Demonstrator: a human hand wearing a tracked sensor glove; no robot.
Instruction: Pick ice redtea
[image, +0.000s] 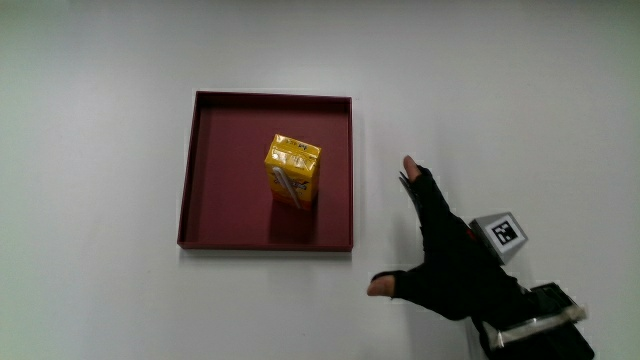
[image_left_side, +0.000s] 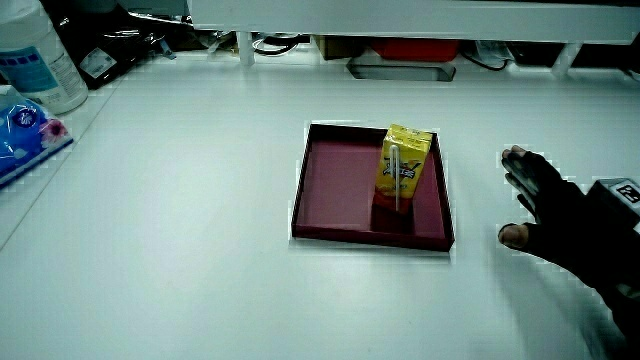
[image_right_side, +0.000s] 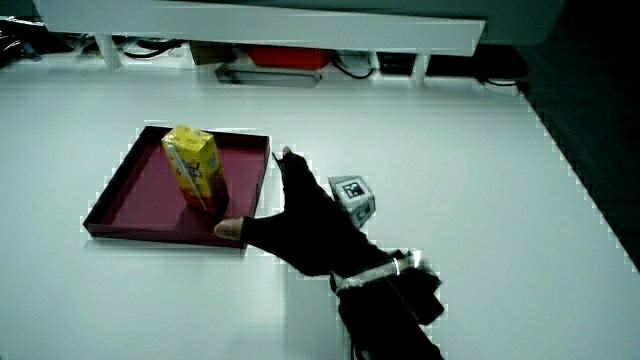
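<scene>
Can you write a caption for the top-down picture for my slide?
Open black-gloved hand beside a dark red square tray holding an upright yellow drink carton.

The carton (image: 292, 170) standing off the fingertips (image: 409, 166) is bright yellow with darker printed markings and a pale straw on one face. The tray (image: 197, 170) under it is dark red. The hand (image: 452, 262) wears a black glove; the cube (image: 501, 236) on its back is grey with a black-and-white square pattern. The table (image: 100, 150) is white.

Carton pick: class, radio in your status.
Hand open, beside tray, holding nothing. Carton upright in tray, untouched. Nothing in the way.
</scene>
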